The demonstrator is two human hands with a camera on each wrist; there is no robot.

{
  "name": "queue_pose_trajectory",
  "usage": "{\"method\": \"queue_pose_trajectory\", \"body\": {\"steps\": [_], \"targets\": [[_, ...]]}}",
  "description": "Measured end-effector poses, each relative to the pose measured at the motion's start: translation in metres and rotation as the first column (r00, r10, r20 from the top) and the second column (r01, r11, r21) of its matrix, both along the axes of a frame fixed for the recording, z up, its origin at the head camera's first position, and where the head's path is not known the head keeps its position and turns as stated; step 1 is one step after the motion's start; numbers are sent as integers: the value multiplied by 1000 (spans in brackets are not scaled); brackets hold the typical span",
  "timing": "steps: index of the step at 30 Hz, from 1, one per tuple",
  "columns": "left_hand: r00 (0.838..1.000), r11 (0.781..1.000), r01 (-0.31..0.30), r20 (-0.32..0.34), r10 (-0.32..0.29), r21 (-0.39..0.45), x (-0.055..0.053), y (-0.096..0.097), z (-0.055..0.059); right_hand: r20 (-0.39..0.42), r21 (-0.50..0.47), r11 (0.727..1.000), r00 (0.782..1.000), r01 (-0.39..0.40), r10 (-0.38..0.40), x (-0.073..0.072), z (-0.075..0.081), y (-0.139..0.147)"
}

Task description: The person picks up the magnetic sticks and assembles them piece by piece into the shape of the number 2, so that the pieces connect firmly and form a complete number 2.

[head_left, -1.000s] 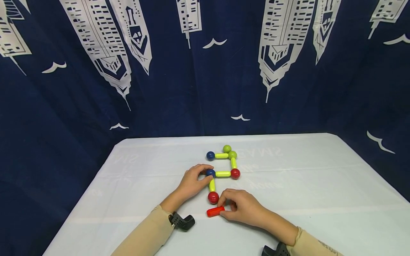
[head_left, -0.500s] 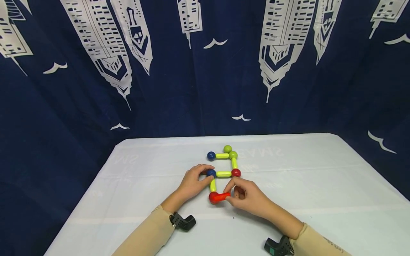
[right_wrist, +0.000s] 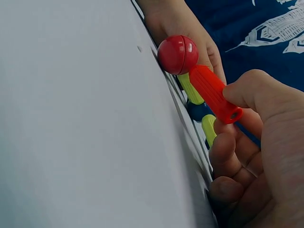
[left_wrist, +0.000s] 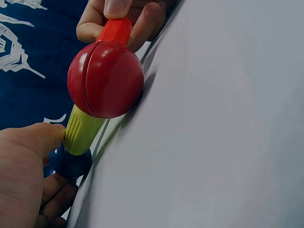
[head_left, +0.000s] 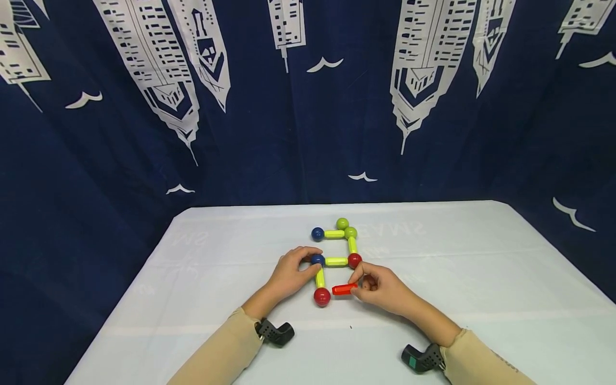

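My right hand (head_left: pixel 381 289) pinches a red ridged rod (head_left: pixel 344 289) between thumb and fingers. In the head view a small gap shows between the rod's left end and the front red ball (head_left: pixel 322 297). My left hand (head_left: pixel 291 271) grips a blue ball (head_left: pixel 318 260) between thumb and fingers. From that blue ball a yellow-green rod (head_left: pixel 320 278) runs down to the front red ball, and another yellow-green rod (head_left: pixel 336 261) runs right to a second red ball (head_left: pixel 354 260). The left wrist view shows the front red ball (left_wrist: pixel 105 79) large, with the red rod (left_wrist: pixel 115 31) behind it.
From the second red ball the chain goes back along a rod (head_left: pixel 352 245) to a green ball (head_left: pixel 351 232), then left to a blue ball (head_left: pixel 317 234). Another green ball (head_left: pixel 343 223) lies behind. A dark blue printed curtain (head_left: pixel 298 133) hangs beyond the white table (head_left: pixel 231 235).
The red rod in my right hand has moved back from the near side of the front red ball, overlapped it, then shifted right of it. My left hand keeps its place.
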State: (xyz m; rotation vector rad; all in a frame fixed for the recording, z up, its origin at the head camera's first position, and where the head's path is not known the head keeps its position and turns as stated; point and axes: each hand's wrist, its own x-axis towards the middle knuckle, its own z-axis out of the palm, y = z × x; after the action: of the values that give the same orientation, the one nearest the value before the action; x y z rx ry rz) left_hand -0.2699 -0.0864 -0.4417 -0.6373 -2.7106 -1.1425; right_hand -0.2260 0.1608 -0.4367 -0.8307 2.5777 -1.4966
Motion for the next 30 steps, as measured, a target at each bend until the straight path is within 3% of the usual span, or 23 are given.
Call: {"method": "queue_pose_trajectory", "body": {"steps": [16,20,24,30], "targets": [[1000,1000,13,26,-13,-16,1,1,1,3,56,998,1000,-25,24,0,-1,3],[992,990,103,78,-95,-96,1,-2,4,2,49,998,999,-34,34,5,4,2],[968,960,215,168,-186,-180,4,-7,11,2,45,998,999,-48,48,14,20,-3],[955,940,253,212,-205,-227,9,-8,18,-10,59,997,998,-56,57,16,27,-5]]}}
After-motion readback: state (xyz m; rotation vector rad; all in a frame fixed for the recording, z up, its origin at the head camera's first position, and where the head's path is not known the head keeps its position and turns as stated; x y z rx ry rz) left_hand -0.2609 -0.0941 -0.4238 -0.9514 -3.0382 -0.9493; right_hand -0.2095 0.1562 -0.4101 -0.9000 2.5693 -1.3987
